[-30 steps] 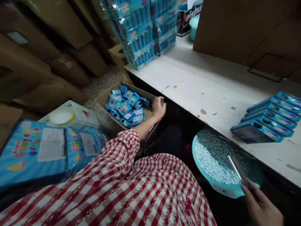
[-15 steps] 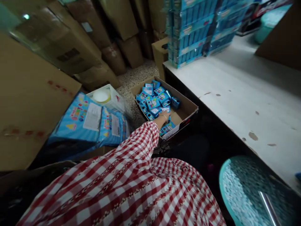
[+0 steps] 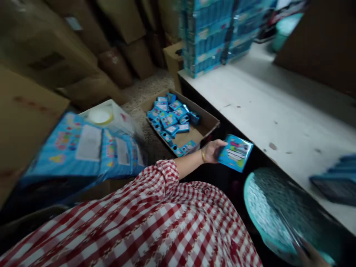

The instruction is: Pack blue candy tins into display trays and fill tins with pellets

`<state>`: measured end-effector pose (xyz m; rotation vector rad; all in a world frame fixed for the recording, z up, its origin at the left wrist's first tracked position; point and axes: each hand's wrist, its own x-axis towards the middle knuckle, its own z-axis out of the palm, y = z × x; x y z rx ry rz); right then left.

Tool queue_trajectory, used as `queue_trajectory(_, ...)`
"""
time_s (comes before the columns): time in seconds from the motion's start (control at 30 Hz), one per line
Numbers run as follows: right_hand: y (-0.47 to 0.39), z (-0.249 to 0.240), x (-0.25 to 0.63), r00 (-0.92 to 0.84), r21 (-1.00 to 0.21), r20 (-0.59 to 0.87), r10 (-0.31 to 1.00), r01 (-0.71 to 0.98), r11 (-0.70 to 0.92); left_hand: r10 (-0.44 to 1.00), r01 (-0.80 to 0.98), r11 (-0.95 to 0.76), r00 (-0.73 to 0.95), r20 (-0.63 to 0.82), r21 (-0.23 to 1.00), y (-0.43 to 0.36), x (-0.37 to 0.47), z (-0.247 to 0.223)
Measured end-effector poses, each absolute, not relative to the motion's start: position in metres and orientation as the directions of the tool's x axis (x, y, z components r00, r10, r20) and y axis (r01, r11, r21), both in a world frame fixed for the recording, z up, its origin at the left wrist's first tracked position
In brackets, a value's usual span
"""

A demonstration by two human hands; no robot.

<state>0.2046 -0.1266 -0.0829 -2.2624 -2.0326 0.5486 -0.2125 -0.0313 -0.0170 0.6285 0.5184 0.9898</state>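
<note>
My left hand [image 3: 213, 151], with a bracelet at the wrist, is closed on the edge of a small blue printed box [image 3: 236, 153]. It holds the box tilted in the air beside the white table. Low at the right edge of the view, my right hand [image 3: 313, 256] is partly cut off and blurred. Its fingers appear wrapped round a shiny metal rod-like tool [image 3: 289, 228], whose kind I cannot make out. That tool reaches over a turquoise basin [image 3: 247, 196] filled with small whitish pieces. An open carton [image 3: 208, 128] behind my left hand holds several similar blue boxes [image 3: 169, 119].
Stacked blue packs [image 3: 208, 37] stand on the far end of the white table [image 3: 250, 104]. Blue trays [image 3: 335, 180] lie at its right. Wrapped blue packages [image 3: 66, 148] and a white box [image 3: 111, 115] are on the left, with brown cartons [image 3: 63, 48] behind.
My left hand has come out of the carton and moved right, with a blue box in it. My right hand has come into view on the metal tool. The camera has turned slightly right.
</note>
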Motion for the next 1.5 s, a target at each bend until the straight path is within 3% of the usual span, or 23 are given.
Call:
queue_trajectory(0.07,-0.137,-0.085,0.217,0.203,-0.165,-0.325,0.924,0.950,-0.267,0.825,-0.552,0.509,0.531,-0.192,0.660,-0.043,-0.194,-0.028)
queue_trajectory(0.13,-0.147,-0.085,0.223,0.262,-0.074,-0.426,0.866,0.944,-0.322,0.814,-0.469,0.519,0.526,-0.246,0.715,-0.050,-0.183,-0.037)
queue_trajectory(0.3,-0.156,-0.079,0.215,0.245,0.058,-0.457,0.855,0.967,-0.246,0.883,-0.208,0.254,0.449,-0.138,0.945,-0.050,-0.169,-0.045)
queue_trajectory(0.43,-0.151,-0.077,0.200,0.170,0.087,-0.426,0.889,0.985,-0.147,0.888,-0.105,0.137,0.453,-0.075,0.985,-0.045,-0.163,-0.048)
queue_trajectory(0.57,-0.128,-0.094,0.167,0.194,-0.033,-0.493,0.848,0.970,-0.241,0.799,-0.182,0.388,0.555,-0.231,0.904,-0.048,-0.159,-0.053)
queue_trajectory(0.7,-0.101,-0.126,0.138,0.280,-0.154,-0.508,0.815,0.901,-0.406,0.532,-0.172,0.700,0.773,-0.346,0.693,-0.065,-0.152,-0.058)
queue_trajectory(0.83,-0.091,-0.152,0.136,0.277,-0.291,-0.495,0.824,0.840,-0.457,0.302,-0.060,0.816,0.892,-0.336,0.575,-0.078,-0.141,-0.056)
queue_trajectory(0.93,-0.092,-0.160,0.144,0.229,-0.433,-0.471,0.852,0.782,-0.449,0.215,0.021,0.819,0.915,-0.340,0.573,-0.079,-0.135,-0.047)
queue_trajectory(1.07,-0.097,-0.159,0.154,0.166,-0.604,-0.417,0.894,0.684,-0.409,0.379,0.003,0.687,0.852,-0.361,0.727,-0.071,-0.129,-0.045)
queue_trajectory(1.23,-0.112,-0.132,0.178,0.151,-0.745,-0.327,0.933,0.566,-0.353,0.681,0.041,0.322,0.684,-0.262,0.946,-0.050,-0.117,-0.070)
queue_trajectory(1.37,-0.122,-0.088,0.201,0.118,-0.833,-0.300,0.947,0.451,-0.320,0.768,0.149,0.020,0.630,-0.110,0.989,-0.030,-0.098,-0.091)
queue_trajectory(1.5,-0.118,-0.036,0.209,0.010,-0.785,-0.338,0.941,0.549,-0.287,0.777,0.173,-0.185,0.629,0.036,0.967,-0.020,-0.075,-0.101)
